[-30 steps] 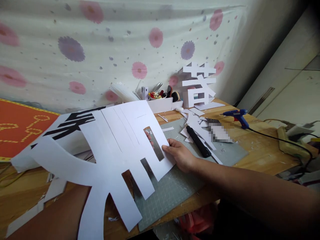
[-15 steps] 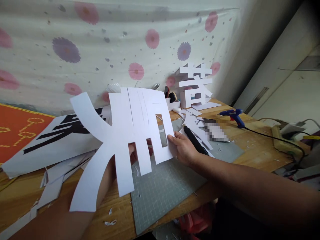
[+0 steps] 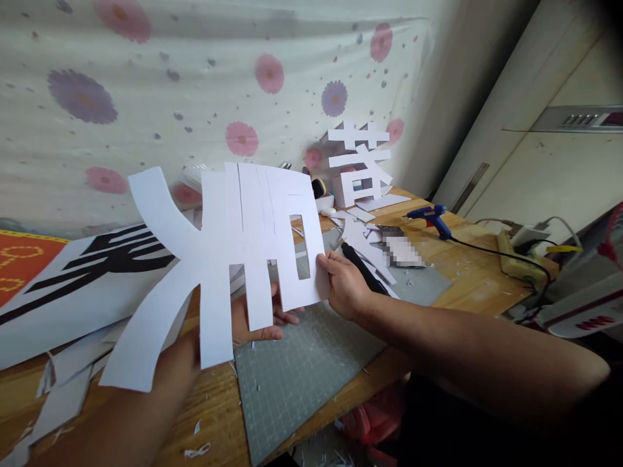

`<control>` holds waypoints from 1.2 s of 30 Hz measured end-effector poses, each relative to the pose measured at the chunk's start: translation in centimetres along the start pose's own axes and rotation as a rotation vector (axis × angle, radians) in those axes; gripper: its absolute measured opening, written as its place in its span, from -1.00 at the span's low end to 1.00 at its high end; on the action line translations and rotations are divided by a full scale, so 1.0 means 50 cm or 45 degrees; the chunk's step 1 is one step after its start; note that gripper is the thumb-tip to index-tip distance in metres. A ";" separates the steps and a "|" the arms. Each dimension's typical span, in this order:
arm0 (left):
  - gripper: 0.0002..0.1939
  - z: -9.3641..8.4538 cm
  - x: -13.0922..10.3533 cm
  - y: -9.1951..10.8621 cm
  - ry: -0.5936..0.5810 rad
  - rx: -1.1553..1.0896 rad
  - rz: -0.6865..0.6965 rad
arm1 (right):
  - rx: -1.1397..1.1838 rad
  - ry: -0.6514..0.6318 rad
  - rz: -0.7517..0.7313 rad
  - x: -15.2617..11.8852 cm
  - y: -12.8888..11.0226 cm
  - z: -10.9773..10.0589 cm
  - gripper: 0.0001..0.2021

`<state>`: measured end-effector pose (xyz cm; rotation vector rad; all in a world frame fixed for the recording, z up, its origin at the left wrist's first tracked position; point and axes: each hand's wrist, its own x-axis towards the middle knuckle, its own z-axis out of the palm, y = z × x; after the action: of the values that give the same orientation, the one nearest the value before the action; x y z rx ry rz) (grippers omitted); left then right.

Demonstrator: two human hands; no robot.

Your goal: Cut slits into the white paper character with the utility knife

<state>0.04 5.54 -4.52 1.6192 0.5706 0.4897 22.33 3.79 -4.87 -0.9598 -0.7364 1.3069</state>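
A large white character cutout (image 3: 260,214), with pencil lines and a rectangular hole, is held up tilted above the table. My right hand (image 3: 345,282) pinches its lower right edge, thumb on the front face. Behind the cutout's lower strips is my left hand (image 3: 241,321), partly hidden, its visible fingers spread apart. Whether its palm touches the back I cannot tell. Below both hands lies a grey-green cutting mat (image 3: 296,376). A black pen-shaped tool (image 3: 363,269) rests just beyond my right hand.
A blue glue gun (image 3: 431,219) with a cord lies at the right, near a power strip (image 3: 518,259). An assembled white character (image 3: 360,162) stands at the back. Paper offcuts (image 3: 65,399) and a sheet with black printed strokes (image 3: 111,259) are at the left.
The view has turned to the right. My left hand shows more below the cutout, with its fingers now apart. My right hand keeps its pinch on the edge.
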 end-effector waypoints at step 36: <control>-0.62 -0.038 0.005 -0.022 0.667 -0.201 -0.006 | -0.943 0.317 -0.682 0.108 -0.169 -0.194 -0.13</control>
<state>-1.02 7.27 -5.40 1.3364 0.8987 0.9437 35.43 7.58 -1.99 -1.3525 -1.2122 0.4191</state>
